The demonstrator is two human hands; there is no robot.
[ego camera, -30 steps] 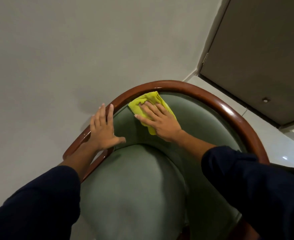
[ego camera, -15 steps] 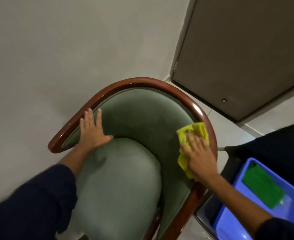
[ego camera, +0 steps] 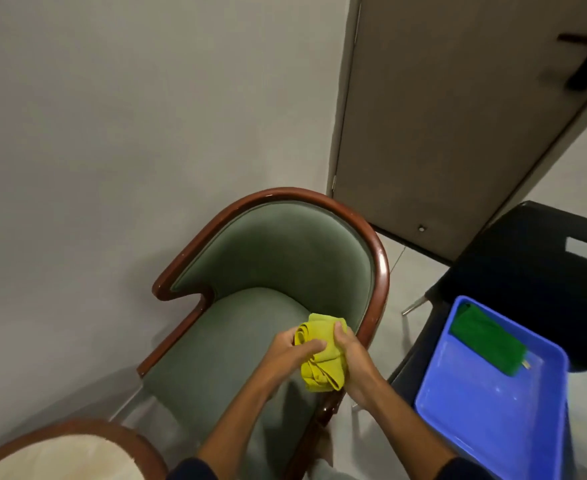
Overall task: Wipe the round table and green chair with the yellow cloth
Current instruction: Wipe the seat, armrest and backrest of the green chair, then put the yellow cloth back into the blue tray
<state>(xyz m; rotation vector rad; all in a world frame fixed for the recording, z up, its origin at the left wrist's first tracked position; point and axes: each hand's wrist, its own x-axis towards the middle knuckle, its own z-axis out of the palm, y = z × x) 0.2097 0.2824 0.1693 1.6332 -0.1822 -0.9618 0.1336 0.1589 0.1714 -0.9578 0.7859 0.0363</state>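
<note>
Grey walls corner the green upholstered wooden-framed chair (ego camera: 250,271), its seat directly beneath both hands. Left hand (ego camera: 287,348) and right hand (ego camera: 349,355) jointly clutch the bunched yellow cloth (ego camera: 321,355), equally near; round wood-rimmed surface (ego camera: 77,448) lies down-left.

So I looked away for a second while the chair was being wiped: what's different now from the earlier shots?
Both hands have come off the chair. The left hand let go of the armrest and joined the right hand on the yellow cloth, now bunched between them above the seat. The chair and the blue bin stayed put.
</note>
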